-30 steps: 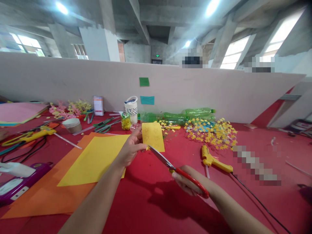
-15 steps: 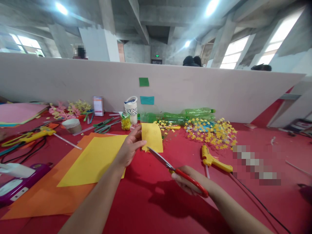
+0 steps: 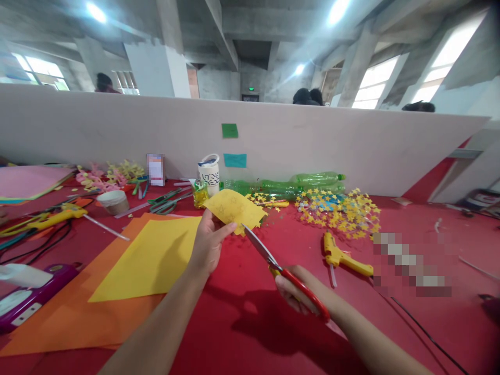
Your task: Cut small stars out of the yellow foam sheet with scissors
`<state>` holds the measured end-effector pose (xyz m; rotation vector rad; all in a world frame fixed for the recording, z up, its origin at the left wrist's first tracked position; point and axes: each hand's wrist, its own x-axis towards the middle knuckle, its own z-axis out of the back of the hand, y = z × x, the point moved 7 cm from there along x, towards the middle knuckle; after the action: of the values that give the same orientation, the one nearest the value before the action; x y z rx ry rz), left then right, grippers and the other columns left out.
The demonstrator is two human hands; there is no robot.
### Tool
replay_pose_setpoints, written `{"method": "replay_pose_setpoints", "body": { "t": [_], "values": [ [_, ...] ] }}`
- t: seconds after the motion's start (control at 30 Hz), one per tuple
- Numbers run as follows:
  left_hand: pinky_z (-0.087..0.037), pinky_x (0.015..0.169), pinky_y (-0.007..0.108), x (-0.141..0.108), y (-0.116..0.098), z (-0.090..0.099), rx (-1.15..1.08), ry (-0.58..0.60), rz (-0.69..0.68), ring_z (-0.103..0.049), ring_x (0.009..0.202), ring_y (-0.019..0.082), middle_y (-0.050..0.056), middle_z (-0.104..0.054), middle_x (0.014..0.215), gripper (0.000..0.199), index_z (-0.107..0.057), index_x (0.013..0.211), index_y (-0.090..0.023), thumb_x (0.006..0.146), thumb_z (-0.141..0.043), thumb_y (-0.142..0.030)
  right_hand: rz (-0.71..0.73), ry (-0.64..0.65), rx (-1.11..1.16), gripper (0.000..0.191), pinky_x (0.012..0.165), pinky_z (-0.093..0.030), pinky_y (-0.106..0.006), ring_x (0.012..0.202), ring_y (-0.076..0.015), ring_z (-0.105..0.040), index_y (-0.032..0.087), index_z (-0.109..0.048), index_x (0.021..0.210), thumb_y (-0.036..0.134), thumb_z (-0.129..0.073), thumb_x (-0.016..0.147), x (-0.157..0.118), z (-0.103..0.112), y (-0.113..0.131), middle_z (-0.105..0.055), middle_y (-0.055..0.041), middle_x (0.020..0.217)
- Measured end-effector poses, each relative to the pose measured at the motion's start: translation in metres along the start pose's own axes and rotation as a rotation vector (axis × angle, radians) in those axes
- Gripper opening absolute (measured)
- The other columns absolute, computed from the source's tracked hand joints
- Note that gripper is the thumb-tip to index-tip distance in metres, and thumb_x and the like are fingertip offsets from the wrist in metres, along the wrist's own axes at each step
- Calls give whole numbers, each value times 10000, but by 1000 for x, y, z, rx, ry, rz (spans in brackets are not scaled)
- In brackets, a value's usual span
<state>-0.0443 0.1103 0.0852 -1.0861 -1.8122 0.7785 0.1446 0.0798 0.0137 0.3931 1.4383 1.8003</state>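
Observation:
My left hand (image 3: 213, 237) pinches a small piece of yellow paper (image 3: 233, 207) at its lower left, thumb on top. Faint star outlines are drawn on the paper, and its lower edge is cut unevenly. In my right hand (image 3: 299, 289) are scissors with red handles (image 3: 307, 291). Their blade tips point up and left, at the paper's lower edge beside my left thumb. Larger yellow sheets (image 3: 156, 260) lie over orange sheets (image 3: 78, 317) left of my left hand. Many cut yellow stars (image 3: 344, 208) are heaped at the back right.
A yellow glue gun (image 3: 344, 258) with a cord lies right of my right hand; another glue gun (image 3: 66, 214) lies far left near a purple power strip (image 3: 37, 297). Green plastic bottles (image 3: 316, 182), a white cup (image 3: 209, 174) and green scissors (image 3: 167, 202) line the back by a white partition (image 3: 332, 140).
My left hand has turned the yellow paper from upright to a slant, so its drawn stars show. The scissors have moved slightly up along with its lower edge.

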Motion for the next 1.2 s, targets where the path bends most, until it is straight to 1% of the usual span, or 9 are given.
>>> {"method": "replay_pose_setpoints", "body": {
  "t": [0.13, 0.37, 0.5, 0.67, 0.9, 1.07, 1.2],
  "values": [
    [-418, 874, 300, -3, 1, -1, 15, -40, -14, -538, 1014, 183, 37, -592, 1084, 518, -465, 1128, -224, 655, -657, -138, 0, -12, 36, 463, 330, -283, -144, 332, -38, -362, 164, -399, 585, 577, -388, 794, 2, -5, -3, -399, 59, 420],
    [-407, 890, 319, -7, 6, -4, 29, -54, -40, -539, 996, 174, 40, -581, 1078, 499, -457, 1122, -219, 669, -647, -133, 15, -43, 44, 484, 324, -281, -145, 322, -39, -356, 167, -399, 614, 624, -376, 769, 4, -6, -2, -389, 61, 408],
    [-413, 877, 313, -8, 5, -4, 39, -62, -44, -540, 993, 173, 42, -570, 1092, 495, -450, 1122, -222, 674, -642, -138, -7, -36, 71, 476, 320, -279, -145, 316, -41, -351, 165, -415, 640, 621, -374, 773, 4, -8, -3, -391, 63, 405],
    [-410, 880, 309, -10, 4, -6, 41, -85, -51, -537, 1004, 173, 45, -565, 1106, 478, -455, 1107, -224, 674, -642, -153, -9, -10, 76, 476, 324, -289, -142, 324, -41, -360, 163, -414, 617, 601, -356, 794, 3, -10, -4, -392, 59, 409],
    [-396, 910, 337, -12, 2, -6, 72, -83, -91, -532, 1015, 181, 52, -561, 1110, 496, -448, 1131, -225, 680, -636, -139, -17, -30, 87, 469, 318, -280, -139, 321, -40, -359, 165, -421, 628, 601, -364, 790, 3, -9, -4, -393, 61, 405],
    [-416, 885, 342, -12, 3, -4, 100, -91, -115, -551, 983, 185, 53, -577, 1078, 474, -464, 1122, -222, 685, -632, -149, -17, -38, 108, 481, 298, -271, -137, 297, -36, -334, 167, -414, 626, 618, -356, 784, 4, -10, -5, -378, 68, 388],
    [-408, 897, 340, -11, 6, -3, 105, -86, -118, -547, 991, 180, 59, -574, 1090, 479, -461, 1124, -218, 682, -632, -144, -45, -51, 128, 484, 280, -263, -134, 284, -36, -324, 173, -410, 637, 635, -360, 770, 4, -9, -9, -376, 70, 384]
  ]
}}
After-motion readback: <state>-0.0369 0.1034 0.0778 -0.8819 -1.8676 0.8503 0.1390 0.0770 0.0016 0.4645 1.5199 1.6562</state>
